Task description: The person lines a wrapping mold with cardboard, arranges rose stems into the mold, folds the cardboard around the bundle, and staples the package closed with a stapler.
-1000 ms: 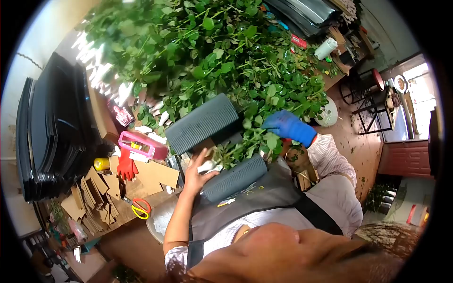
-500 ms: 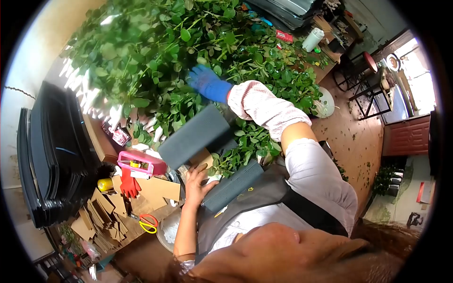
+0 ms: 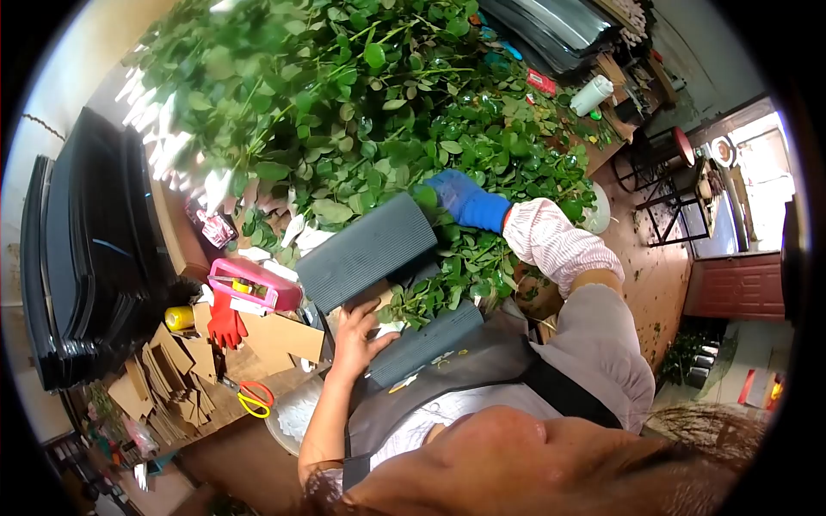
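A dark ribbed sheet (image 3: 370, 249) is folded around a bundle of leafy stems (image 3: 439, 288), with its lower flap (image 3: 434, 335) against my apron. My bare left hand (image 3: 354, 340) rests at the bundle's left end, thumb on the lower flap and fingers apart near a white wrapped bud (image 3: 389, 328). In a blue glove, my right hand (image 3: 458, 198) is among leaves just beyond the upper flap's right corner. Its fingertips are partly hidden by foliage. A large heap of leafy stems (image 3: 344, 112) with white-wrapped heads (image 3: 155, 112) lies beyond the sheet.
Black sheets (image 3: 99, 258) are stacked at the left. Nearby are a pink holder (image 3: 275, 288), a red glove (image 3: 225, 322), cardboard pieces (image 3: 280, 331), scissors (image 3: 255, 398) and a white-lined bin (image 3: 297, 417). A white bottle (image 3: 592, 95) stands at the back right.
My right hand moved from the bundle's right side to the heap, then back towards the upper flap's right corner. My left hand has stayed at the bundle's left end.
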Motion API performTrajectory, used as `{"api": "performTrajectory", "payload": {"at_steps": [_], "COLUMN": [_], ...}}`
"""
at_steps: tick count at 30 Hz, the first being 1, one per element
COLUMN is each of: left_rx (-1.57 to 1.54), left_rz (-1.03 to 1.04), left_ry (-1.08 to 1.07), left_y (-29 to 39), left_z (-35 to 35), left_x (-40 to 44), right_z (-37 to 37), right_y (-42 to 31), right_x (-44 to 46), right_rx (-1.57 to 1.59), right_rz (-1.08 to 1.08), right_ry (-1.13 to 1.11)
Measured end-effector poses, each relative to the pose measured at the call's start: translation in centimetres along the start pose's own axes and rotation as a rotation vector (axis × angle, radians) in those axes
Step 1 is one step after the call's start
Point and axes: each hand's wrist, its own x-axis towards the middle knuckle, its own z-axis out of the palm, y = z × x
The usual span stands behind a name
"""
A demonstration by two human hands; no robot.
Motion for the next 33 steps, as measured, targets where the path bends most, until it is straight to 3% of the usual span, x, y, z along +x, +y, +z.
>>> {"api": "performTrajectory", "payload": {"at_steps": [2,5,8,10,11,13,16,20,21,22,23,24,25,26,27,31,33], "left_rx": [0.032,0.037,0.010,-0.001,-0.002,0.002,0.010,-0.025,-0.005,0.015,0.036,0.040,-0.011,-0.008,-0.006,0.070,0.110], "left_rz": [-0.090,-0.131,-0.073,-0.046,-0.047,-0.049,-0.056,-0.074,-0.052,-0.030,-0.008,-0.016,-0.033,-0.023,-0.013,0.036,-0.003], "left_ry": [-0.077,-0.111,-0.052,-0.026,-0.027,-0.026,-0.030,-0.026,-0.020,-0.014,-0.009,-0.028,-0.027,-0.025,-0.018,-0.022,-0.021], "left_y": [-0.4,-0.4,-0.1,0.1,0.1,0.2,0.2,0.2,-0.1,-0.5,-0.8,-0.7,-0.3,0.0,0.1,-1.4,-1.9], "left_z": [0.3,0.1,0.1,0.0,0.0,0.0,0.1,0.2,0.3,0.5,0.5,0.4,0.4,0.2,0.1,0.7,1.2], "left_x": [-0.5,-0.7,-0.3,0.0,-0.1,0.0,0.0,-0.2,-0.2,-0.3,-0.4,-0.5,-0.3,-0.3,-0.2,-0.9,-0.9], "right_z": [-9.0,-18.1,-17.6,-16.5,-14.5,-8.1,-11.0,-16.4,-16.1,-19.8,-19.6,-20.3,-20.5,-22.2,-22.9,-25.6,-22.7], "right_y": [-1.2,-1.8,-0.3,-1.1,-0.8,-0.5,-2.6,-3.3,-1.6,-1.2,1.9,4.0,6.8,7.4,7.8,-0.2,-2.7], "right_x": [-1.7,-0.2,6.3,9.3,12.5,16.1,14.2,8.3,7.8,5.9,4.9,3.5,2.4,0.2,-0.7,-8.8,-12.1], "right_rx": [-0.070,0.196,0.395,0.335,0.262,0.198,-0.084,0.026,0.069,0.055,0.081,-0.079,-0.152,-0.078,-0.157,-0.018,0.152], "right_rz": [-0.176,-0.012,0.079,0.045,0.053,0.149,-0.022,-0.294,-0.358,-0.114,-0.239,-0.041,0.020,0.147,-0.017,-0.181,-0.312], "right_ry": [-0.111,-0.068,0.194,0.156,-0.010,0.044,0.015,0.676,0.737,0.416,0.754,0.847,0.934,0.830,1.150,0.883,0.504]}}
